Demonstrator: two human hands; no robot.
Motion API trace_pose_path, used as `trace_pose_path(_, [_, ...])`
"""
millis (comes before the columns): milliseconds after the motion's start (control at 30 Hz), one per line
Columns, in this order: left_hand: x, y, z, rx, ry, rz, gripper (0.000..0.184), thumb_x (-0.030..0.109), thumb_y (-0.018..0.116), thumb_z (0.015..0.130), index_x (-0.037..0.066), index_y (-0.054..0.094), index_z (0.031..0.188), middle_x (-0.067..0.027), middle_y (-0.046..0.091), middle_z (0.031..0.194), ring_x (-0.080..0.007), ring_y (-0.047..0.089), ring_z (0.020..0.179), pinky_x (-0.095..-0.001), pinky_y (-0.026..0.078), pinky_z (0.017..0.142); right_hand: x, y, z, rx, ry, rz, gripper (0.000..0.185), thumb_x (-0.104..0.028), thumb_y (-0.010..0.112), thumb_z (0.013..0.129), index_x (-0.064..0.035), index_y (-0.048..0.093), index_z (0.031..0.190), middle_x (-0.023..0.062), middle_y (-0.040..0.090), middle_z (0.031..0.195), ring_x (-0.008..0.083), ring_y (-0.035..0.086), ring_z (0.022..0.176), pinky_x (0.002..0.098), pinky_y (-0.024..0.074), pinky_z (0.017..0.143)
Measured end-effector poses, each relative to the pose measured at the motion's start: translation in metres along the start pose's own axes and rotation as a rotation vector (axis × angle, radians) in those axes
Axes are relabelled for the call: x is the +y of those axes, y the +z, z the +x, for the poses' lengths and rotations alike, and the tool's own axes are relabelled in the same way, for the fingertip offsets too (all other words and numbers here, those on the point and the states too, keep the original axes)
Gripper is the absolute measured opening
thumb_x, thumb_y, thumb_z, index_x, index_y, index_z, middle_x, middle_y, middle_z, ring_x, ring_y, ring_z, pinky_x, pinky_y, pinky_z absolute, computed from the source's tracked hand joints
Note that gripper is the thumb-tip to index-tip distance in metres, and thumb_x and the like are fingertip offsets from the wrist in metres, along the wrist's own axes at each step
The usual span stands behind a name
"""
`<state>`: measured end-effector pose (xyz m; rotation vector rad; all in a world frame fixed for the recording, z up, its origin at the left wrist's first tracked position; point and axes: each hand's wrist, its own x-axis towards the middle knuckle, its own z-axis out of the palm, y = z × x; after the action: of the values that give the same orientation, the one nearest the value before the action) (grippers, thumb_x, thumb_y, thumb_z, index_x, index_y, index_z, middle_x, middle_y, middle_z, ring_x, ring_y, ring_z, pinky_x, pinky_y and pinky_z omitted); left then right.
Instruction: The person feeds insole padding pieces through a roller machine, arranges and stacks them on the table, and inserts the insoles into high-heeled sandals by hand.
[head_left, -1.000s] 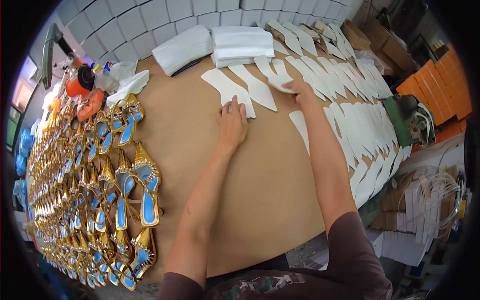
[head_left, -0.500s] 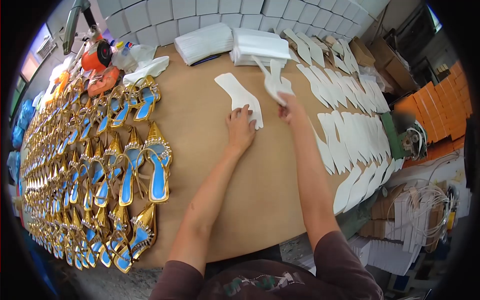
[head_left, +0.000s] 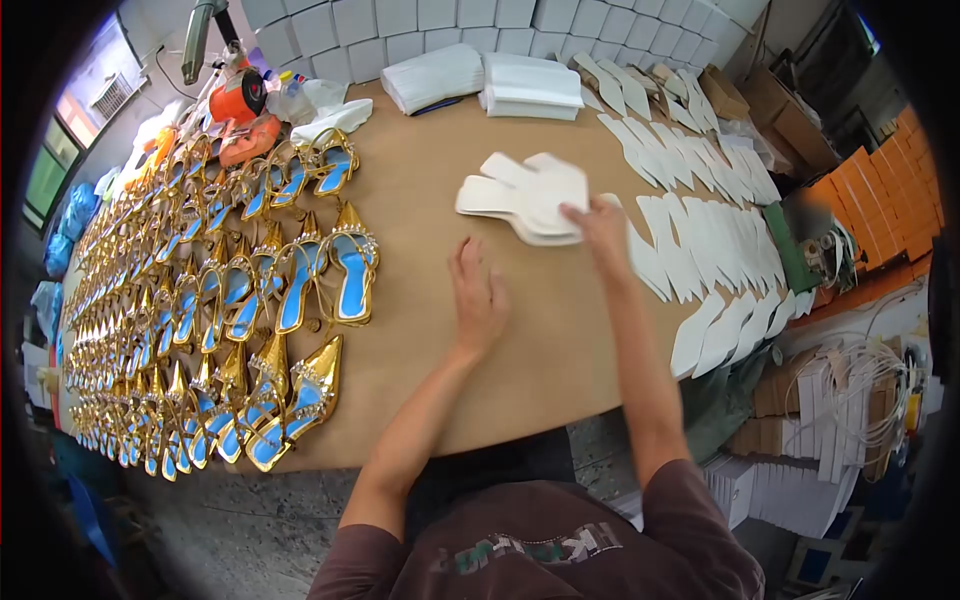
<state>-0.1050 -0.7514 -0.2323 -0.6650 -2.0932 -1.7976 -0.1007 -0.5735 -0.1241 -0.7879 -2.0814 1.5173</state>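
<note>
My right hand grips a fanned bunch of white insoles by their right-hand end, over the middle of the brown table. Slightly blurred, the insoles spread toward the left and overlap one another. Lower and to the left, my left hand holds nothing, its fingers loosely extended and apart from the insoles. Right of my right hand lie overlapping rows of white insoles on the table. Gold pointed heeled shoes with blue footbeds stand in several rows on the left.
Two stacks of white sheets sit at the table's back, before a wall of stacked white boxes. Behind the shoes are an orange-and-black tool and plastic bags. Orange boxes and coiled cable stand at the right.
The insole under my left hand has joined the bunch in my right hand. That bunch is now fanned out nearer the middle, and my left hand is free of it. The camera view has shifted.
</note>
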Motion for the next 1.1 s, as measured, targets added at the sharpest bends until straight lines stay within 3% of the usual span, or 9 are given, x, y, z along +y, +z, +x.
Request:
trace_pose_path(200, [0.036,-0.085,-0.057,-0.132,0.012,0.321,0.057,0.001,0.061,0.089,-0.003,0.041,0.142,-0.0239,0.044,0.143,-0.0393,0.048,0.128,-0.0408,0.043,0.104,-0.078,-0.083,-0.103,-0.286,-0.536,-0.647,0.032,-0.016,0.069,0.086,0.0057,0.067,0.110,0.0141,0.071,0.103,0.0320,0.067,0.092,0.0339,0.0522,0.082])
trace_pose_path(267, [0.036,-0.101,-0.076,-0.166,-0.002,0.426,0.056,0.001,0.062,0.089,-0.003,0.042,0.141,-0.0243,0.044,0.143,-0.0402,0.049,0.127,-0.0415,0.044,0.105,-0.005,-0.085,-0.132,-0.269,-1.033,-0.790,0.038,-0.017,0.068,0.080,-0.0035,0.065,0.114,0.0116,0.068,0.108,0.0333,0.065,0.098,0.0383,0.0519,0.085])
trace_pose_path(367, [0.029,-0.115,-0.106,-0.235,-0.068,0.465,0.055,0.001,0.062,0.089,-0.004,0.043,0.140,-0.0251,0.043,0.144,-0.0414,0.048,0.129,-0.0424,0.043,0.106,0.040,-0.092,-0.201,-0.652,-0.816,-0.826,0.046,-0.031,0.072,0.085,-0.0041,0.063,0.121,0.0128,0.066,0.118,0.0345,0.063,0.110,0.0406,0.0511,0.093])
trace_pose_path(533, [0.038,-0.111,-0.111,-0.375,-0.145,0.473,0.053,0.001,0.062,0.089,-0.005,0.043,0.138,-0.0260,0.042,0.145,-0.0425,0.048,0.129,-0.0435,0.043,0.107,0.049,-0.127,-0.164,-0.081,-0.406,-0.546,0.040,-0.013,0.076,0.082,-0.0011,0.065,0.118,0.0150,0.069,0.114,0.0315,0.066,0.099,0.0367,0.0538,0.085])
trace_pose_path(633, [0.043,-0.094,-0.104,-0.428,-0.077,0.458,0.051,0.001,0.062,0.089,-0.006,0.045,0.136,-0.0273,0.041,0.146,-0.0441,0.046,0.132,-0.0448,0.041,0.109,0.053,-0.126,-0.130,-0.027,-0.323,-0.595,0.033,-0.004,0.071,0.085,0.0028,0.066,0.116,0.0126,0.070,0.107,0.0238,0.066,0.090,0.0325,0.0535,0.081])
trace_pose_path(700, [0.049,-0.088,-0.102,-0.472,-0.129,0.439,0.050,0.002,0.063,0.088,-0.006,0.045,0.135,-0.0284,0.040,0.146,-0.0462,0.043,0.134,-0.0472,0.039,0.111,0.058,-0.131,-0.089,-0.071,0.045,-0.276,0.032,-0.002,0.067,0.088,0.0032,0.064,0.119,0.0095,0.071,0.102,0.0175,0.065,0.085,0.0286,0.0535,0.076])
trace_pose_path(833, [0.056,-0.085,-0.099,-0.534,-0.122,0.500,0.049,0.002,0.062,0.089,-0.008,0.045,0.134,-0.0291,0.040,0.146,-0.0476,0.041,0.135,-0.0491,0.038,0.111,0.098,-0.172,0.079,0.067,0.039,0.243,0.037,0.000,0.064,0.088,0.0043,0.059,0.124,0.0115,0.069,0.091,0.0157,0.062,0.069,0.0234,0.0498,0.064])
trace_pose_path(933, [0.052,-0.082,-0.098,-0.552,-0.144,0.571,0.051,0.004,0.064,0.088,-0.009,0.044,0.134,-0.0289,0.042,0.143,-0.0471,0.041,0.135,-0.0502,0.038,0.111,0.103,-0.199,0.203,0.315,0.111,-0.352,0.035,-0.014,0.072,0.081,0.0037,0.068,0.111,0.0133,0.073,0.088,0.0198,0.066,0.073,0.0318,0.0551,0.071])
trace_pose_path(1100, [0.060,-0.072,-0.093,-0.515,-0.149,0.582,0.058,0.007,0.067,0.086,-0.007,0.043,0.136,-0.0273,0.045,0.140,-0.0464,0.042,0.134,-0.0509,0.038,0.111,0.170,-0.229,0.342,0.400,0.253,-0.641,0.038,-0.028,0.078,0.080,-0.0007,0.072,0.106,0.0151,0.073,0.090,0.0227,0.067,0.075,0.0357,0.0549,0.075])
